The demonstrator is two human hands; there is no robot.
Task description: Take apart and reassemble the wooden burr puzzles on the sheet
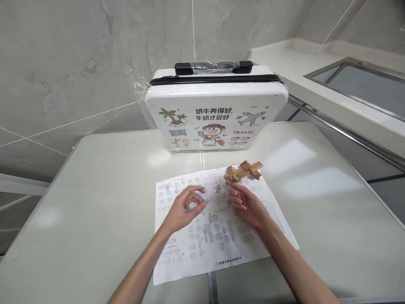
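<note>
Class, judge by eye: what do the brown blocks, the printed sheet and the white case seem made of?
Brown blocks: probably wood, smooth; warm tan color, crisp edges.
Printed sheet: matte paper; thin, lightly wrinkled.
White case: likely hard plastic, glossy, though clear film over it may add shine.

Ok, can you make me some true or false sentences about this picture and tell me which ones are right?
1. The white suitcase has clear plastic on it. True.
2. The left hand is gripping a wooden piece. False: it is curved with an open gap between thumb and fingers, holding nothing.
3. The wooden puzzle pieces are nearer the right hand than the left hand. True.
4. The suitcase's carry handle is pink. False: it is black.
5. The printed paper sheet hangs on the wall. False: it lies on the table.
6. The suitcase says TRAVEL. True.
</note>
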